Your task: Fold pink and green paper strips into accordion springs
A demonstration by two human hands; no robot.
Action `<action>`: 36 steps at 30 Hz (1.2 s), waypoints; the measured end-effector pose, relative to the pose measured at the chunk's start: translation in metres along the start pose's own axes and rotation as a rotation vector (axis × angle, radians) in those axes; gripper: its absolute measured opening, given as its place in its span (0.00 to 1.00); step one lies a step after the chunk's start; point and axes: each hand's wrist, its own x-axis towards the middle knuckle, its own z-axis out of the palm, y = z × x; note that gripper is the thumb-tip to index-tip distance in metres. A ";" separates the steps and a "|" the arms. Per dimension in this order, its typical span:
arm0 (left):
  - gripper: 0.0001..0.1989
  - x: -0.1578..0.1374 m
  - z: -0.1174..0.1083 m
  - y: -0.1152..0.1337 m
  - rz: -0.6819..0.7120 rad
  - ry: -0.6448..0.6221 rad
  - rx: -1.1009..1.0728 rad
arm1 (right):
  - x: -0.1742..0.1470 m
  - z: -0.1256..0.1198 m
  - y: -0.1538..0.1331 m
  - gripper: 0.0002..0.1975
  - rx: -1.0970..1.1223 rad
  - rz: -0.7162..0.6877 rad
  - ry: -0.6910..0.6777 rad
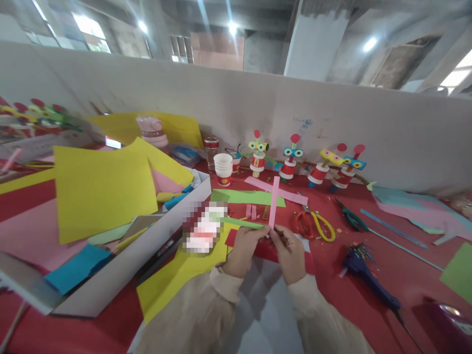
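My left hand [241,248] and my right hand [288,251] meet at the middle of the table, fingertips pinched together. Between them a pink paper strip [275,199] stands up, pointing away from me. A narrow green paper strip [243,223] runs out to the left from the same pinch, roughly at a right angle to the pink one. The fingers cover where the two strips meet. Just beyond lie a wide green paper strip [243,197], a flat pink strip [295,197] and small folded pink pieces [251,212]. Red paper [308,260] lies under my hands.
Red-handled and yellow-handled scissors [322,227], pliers [352,219] and a blue glue gun [368,280] lie to the right. A white box [177,214] with coloured paper stands left. Paper cups [223,169] and several paper-cup figures [291,164] line the back wall.
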 end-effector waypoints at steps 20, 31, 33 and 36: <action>0.09 0.004 -0.005 -0.008 -0.002 0.041 0.020 | -0.002 0.005 0.002 0.10 0.009 0.007 -0.039; 0.11 0.004 -0.002 -0.009 -0.024 0.039 -0.030 | 0.001 0.004 0.000 0.09 0.136 0.068 -0.052; 0.10 0.004 0.000 -0.007 0.016 0.061 -0.013 | 0.002 0.004 0.001 0.09 0.131 0.062 -0.038; 0.10 0.003 0.000 -0.006 0.017 0.005 0.039 | 0.004 0.002 0.001 0.09 0.171 0.084 -0.015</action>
